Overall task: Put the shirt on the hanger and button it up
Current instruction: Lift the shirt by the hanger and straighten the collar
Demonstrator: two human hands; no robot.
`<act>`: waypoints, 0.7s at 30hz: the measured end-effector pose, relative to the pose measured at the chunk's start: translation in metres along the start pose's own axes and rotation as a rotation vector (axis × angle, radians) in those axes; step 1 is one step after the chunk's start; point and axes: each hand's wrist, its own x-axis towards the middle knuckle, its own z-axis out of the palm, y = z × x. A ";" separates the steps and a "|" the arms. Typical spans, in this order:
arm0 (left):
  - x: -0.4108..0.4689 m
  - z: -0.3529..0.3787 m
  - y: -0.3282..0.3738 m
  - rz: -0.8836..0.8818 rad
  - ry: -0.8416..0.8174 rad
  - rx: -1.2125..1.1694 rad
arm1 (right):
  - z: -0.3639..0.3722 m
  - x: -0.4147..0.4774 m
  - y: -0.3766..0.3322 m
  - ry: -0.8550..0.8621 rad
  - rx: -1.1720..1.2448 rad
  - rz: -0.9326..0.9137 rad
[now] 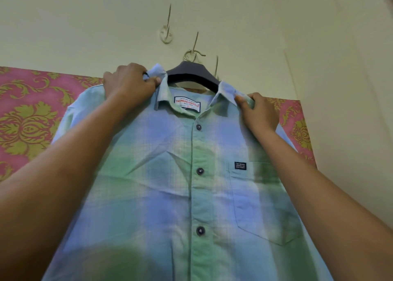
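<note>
The shirt [191, 185] is hanging on the dark hanger [192, 73], whose hook is sitting on a metal wall hook [194, 54], and the front is facing the camera. Three dark buttons [200, 171] are showing down the placket, all looking fastened; the top of the neck is lying open around the label [187, 105], and the lower part is running out of view, so I cannot tell whether every button is done.

The left hand [129, 82] is pinching the left collar wing [158, 78], fingers curled tight around the fold at the shoulder. The right hand [258, 111] is gripping the right collar [226, 95] edge the same way, thumb pressing cloth against the fingers. Both hands are closed on fabric, none on the hanger itself.

By the look of it, the person is squaring the collar and shoulders, near the end of the task.

Risks from here: pulling harder on one side is likely to drag the shirt off that hanger arm; tugging downward could be lifting or twisting the hanger off the wall hook; straining the neck apart may be popping the top fastened button
</note>
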 end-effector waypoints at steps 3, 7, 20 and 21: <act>-0.002 -0.001 0.002 0.013 -0.002 0.013 | -0.001 -0.002 0.005 -0.020 0.043 -0.014; -0.008 -0.001 0.003 0.055 0.007 0.071 | -0.002 -0.005 0.012 -0.085 0.014 -0.066; -0.122 0.012 0.007 0.144 0.091 -0.011 | -0.009 -0.076 0.001 -0.196 -0.009 -0.257; -0.133 0.013 0.005 0.142 0.073 -0.013 | -0.012 -0.087 0.000 -0.197 -0.014 -0.268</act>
